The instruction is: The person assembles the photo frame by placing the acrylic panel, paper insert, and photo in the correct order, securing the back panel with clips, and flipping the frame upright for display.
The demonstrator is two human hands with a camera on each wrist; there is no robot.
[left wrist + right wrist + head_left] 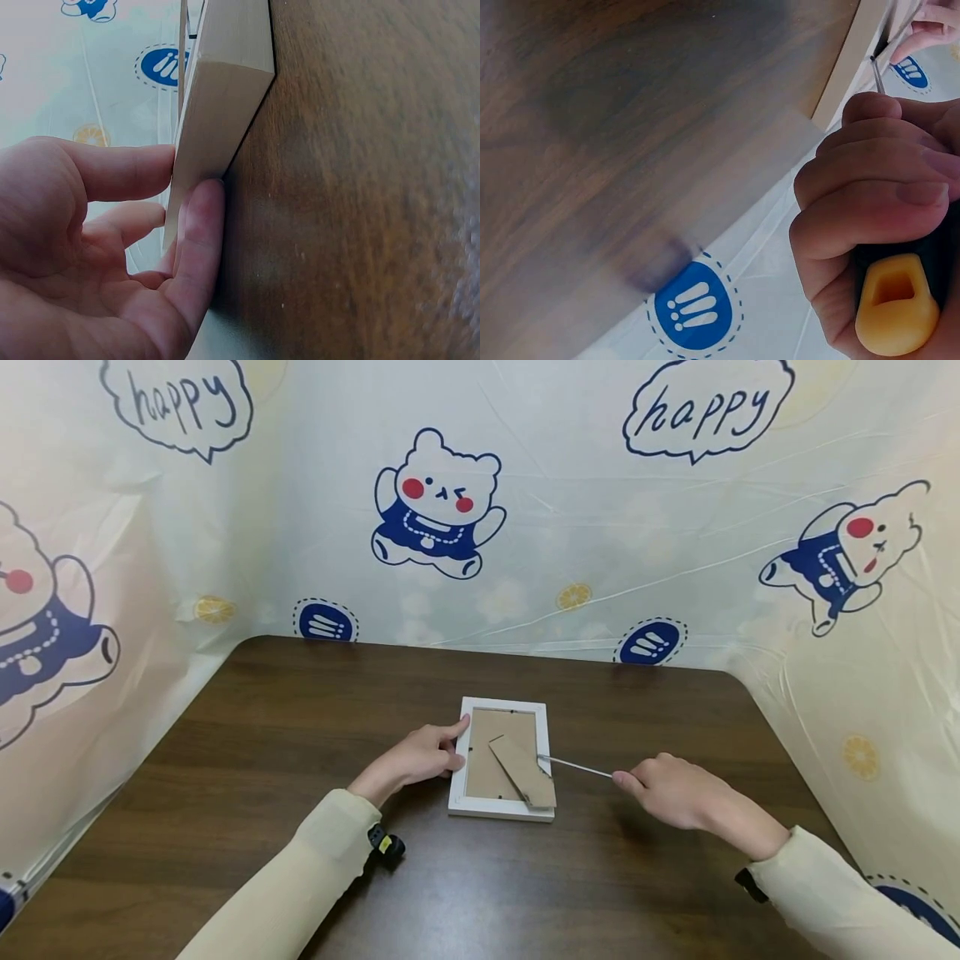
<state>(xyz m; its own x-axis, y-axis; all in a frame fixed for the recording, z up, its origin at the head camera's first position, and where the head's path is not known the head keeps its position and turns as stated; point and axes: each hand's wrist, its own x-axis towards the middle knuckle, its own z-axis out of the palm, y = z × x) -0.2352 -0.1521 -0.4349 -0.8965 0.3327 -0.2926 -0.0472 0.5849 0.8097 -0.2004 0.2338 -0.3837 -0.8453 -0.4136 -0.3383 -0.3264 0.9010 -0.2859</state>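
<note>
A white picture frame [459, 789] lies face down on the table, its brown backing board [483, 722] and slanted easel stand [525, 772] showing. Along the frame's left side, my left hand [423, 756] holds the rim, its fingers at the edge and side wall in the left wrist view. My right hand [678, 789] grips a screwdriver by its handle [898, 319], dark with a yellow end. The thin metal shaft [577, 767] reaches left, with its tip at the frame's inner right edge beside the stand. Small dark metal tabs [500, 796] sit around the backing.
The brown wooden table [337, 693] extends around the frame on every side. Behind and beside it hangs a pale curtain [540, 527] printed with bears and lettering. Dark wrist devices [386, 843] stick out at both cuffs.
</note>
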